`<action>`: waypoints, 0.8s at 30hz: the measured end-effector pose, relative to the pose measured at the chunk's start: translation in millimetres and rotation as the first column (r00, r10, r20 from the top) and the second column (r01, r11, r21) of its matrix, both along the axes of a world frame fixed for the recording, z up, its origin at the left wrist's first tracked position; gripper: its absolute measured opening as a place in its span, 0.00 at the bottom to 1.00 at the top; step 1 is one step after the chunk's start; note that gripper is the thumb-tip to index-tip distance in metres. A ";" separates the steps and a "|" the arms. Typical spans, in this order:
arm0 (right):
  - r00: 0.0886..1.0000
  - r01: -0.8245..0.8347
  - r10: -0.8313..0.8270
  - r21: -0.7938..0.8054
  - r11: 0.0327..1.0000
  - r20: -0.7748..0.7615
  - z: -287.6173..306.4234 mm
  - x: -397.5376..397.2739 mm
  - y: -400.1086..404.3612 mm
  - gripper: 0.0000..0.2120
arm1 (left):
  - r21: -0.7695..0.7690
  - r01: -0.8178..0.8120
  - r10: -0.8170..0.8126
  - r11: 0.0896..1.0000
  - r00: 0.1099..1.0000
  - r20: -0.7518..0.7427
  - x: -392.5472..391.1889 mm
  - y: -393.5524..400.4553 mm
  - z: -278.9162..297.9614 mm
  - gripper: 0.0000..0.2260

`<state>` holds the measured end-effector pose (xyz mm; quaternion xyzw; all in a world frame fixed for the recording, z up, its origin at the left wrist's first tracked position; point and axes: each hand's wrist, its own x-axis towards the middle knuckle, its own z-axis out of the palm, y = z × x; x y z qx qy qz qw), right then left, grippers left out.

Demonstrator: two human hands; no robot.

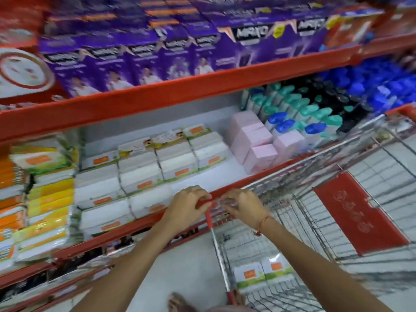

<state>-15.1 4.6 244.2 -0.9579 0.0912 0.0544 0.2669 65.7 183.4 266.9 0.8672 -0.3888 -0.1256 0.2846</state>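
Holding silver wire cart [299, 212] by red-capped rim.

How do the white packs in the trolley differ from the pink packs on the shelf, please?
The white packs lie in the trolley, just two side by side; the pink packs are piled on the shelf, several of them. The white packs carry orange labels and green edging; the pink packs look plain. Both are wrapped rectangular bundles.
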 end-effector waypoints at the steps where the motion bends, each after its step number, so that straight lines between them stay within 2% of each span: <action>1: 0.998 0.036 -0.037 -0.002 0.999 -0.059 -11.8 -19.3 -21.7 0.10 | 0.006 0.042 -0.042 0.999 0.999 -0.033 -12.9 -28.9 -12.5 0.08; 4: 0.974 0.069 -0.070 -0.012 0.998 -0.217 -38.8 -47.5 -52.4 0.11 | 0.065 0.116 -0.109 0.991 0.989 -0.102 -30.5 -71.5 -35.6 0.08; 7: 0.919 0.076 -0.075 -0.013 0.997 -0.387 -75.5 -81.6 -87.1 0.15 | 0.155 0.188 -0.149 0.970 0.961 -0.232 -54.4 -114.4 -73.0 0.08; 11: 0.842 0.037 -0.037 -0.011 0.999 -0.539 -116.9 -112.5 -118.1 0.17 | 0.278 0.224 -0.100 0.934 0.912 -0.397 -79.1 -143.0 -127.8 0.08; 13: 0.790 -0.018 -0.006 -0.033 0.999 -0.613 -139.0 -124.8 -129.9 0.19 | 0.349 0.216 -0.037 0.912 0.890 -0.453 -91.0 -149.2 -158.7 0.08; 16: 0.715 -0.015 0.002 -0.013 1.000 -0.700 -172.5 -144.6 -138.8 0.22 | 0.453 0.227 0.055 0.862 0.846 -0.530 -114.5 -151.1 -200.3 0.08; 18: 0.688 -0.019 0.015 0.002 1.000 -0.725 -196.9 -154.2 -144.4 0.23 | 0.522 0.242 0.106 0.818 0.829 -0.550 -128.8 -155.1 -224.5 0.11; 21: 0.669 -0.087 0.066 0.011 0.996 -0.740 -227.1 -164.0 -147.1 0.26 | 0.589 0.278 0.125 0.759 0.826 -0.550 -144.3 -158.2 -252.2 0.21; 24: 0.661 -0.221 0.160 0.014 0.975 -0.734 -259.1 -169.5 -149.8 0.35 | 0.665 0.294 0.133 0.687 0.848 -0.513 -153.4 -161.2 -273.7 0.32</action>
